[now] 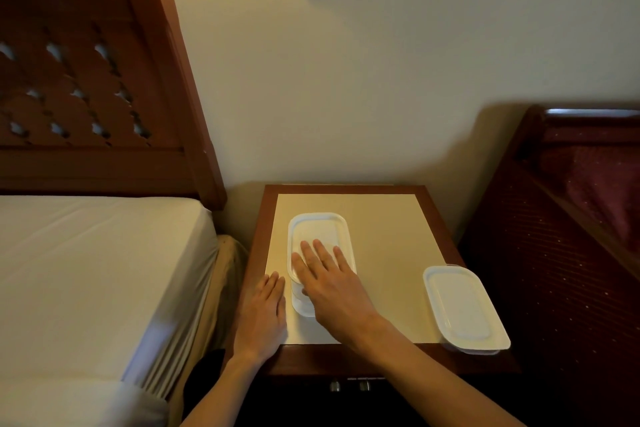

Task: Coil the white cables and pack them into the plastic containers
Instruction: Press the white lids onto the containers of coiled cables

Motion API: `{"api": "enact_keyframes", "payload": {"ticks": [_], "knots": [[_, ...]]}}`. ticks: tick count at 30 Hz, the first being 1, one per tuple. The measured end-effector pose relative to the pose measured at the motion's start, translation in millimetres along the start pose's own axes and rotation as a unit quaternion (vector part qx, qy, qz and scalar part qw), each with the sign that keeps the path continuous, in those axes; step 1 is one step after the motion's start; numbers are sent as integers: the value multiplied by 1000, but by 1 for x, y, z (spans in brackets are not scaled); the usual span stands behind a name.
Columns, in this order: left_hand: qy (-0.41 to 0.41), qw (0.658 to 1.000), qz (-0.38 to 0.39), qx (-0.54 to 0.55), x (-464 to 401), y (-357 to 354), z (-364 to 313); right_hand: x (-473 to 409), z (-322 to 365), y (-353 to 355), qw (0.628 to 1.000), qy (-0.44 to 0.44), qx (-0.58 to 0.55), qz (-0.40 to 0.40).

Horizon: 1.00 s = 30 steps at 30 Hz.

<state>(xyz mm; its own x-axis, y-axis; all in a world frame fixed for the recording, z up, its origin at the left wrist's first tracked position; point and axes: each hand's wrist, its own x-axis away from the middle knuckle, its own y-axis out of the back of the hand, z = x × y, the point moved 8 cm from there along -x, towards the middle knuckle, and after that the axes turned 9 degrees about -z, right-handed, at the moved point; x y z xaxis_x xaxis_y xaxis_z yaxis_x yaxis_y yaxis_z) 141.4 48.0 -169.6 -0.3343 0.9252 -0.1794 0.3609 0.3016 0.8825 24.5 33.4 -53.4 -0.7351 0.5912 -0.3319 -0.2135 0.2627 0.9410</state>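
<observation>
While the right hand (329,282) presses flat, fingers spread, on the lidded container (318,236) mid-table, the left hand (263,312) rests open at its 8 o'clock. Second container (464,308) at 4 o'clock, lidded. Cables unseen (perhaps packed). Likely sealing; next, firm, even pressure along the rim.

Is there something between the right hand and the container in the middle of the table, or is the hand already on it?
Nothing visible is between them. The right hand lies flat on the lid of the middle container, fingers straight.

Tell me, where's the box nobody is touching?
The lidded box sits at the nightstand's front right corner, right of the right hand.
</observation>
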Motion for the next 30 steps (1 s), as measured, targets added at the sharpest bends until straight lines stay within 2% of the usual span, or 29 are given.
{"api": "enact_keyframes", "payload": {"ticks": [2,4,6,8,10,12,16,20,25,30], "knots": [[1,1000,-1,6,-1,0,2,2,-2,14,999,-14,-35,-33],[-1,1000,-1,10,-2,-1,3,8,-16,39,984,-70,-139,-91],[7,1000,2,3,-3,-1,3,22,-49,54,947,-173,-223,-151],[20,1000,0,-3,-3,0,2,45,-95,49,917,-310,-169,-184],[22,1000,1,-2,-1,1,-1,74,-139,15,885,-456,-61,-68],[17,1000,-4,0,-2,2,0,107,-168,-18,837,-543,-9,62],[-6,1000,-20,14,-6,0,5,139,-186,-36,804,-574,-9,156],[-15,1000,-24,7,-5,-2,3,141,-190,-34,812,-553,27,185],[-13,1000,-10,3,-4,-6,1,131,-190,-14,815,-561,11,147],[-20,1000,-15,-3,-3,-8,4,65,-164,54,854,-517,-54,29]]}}
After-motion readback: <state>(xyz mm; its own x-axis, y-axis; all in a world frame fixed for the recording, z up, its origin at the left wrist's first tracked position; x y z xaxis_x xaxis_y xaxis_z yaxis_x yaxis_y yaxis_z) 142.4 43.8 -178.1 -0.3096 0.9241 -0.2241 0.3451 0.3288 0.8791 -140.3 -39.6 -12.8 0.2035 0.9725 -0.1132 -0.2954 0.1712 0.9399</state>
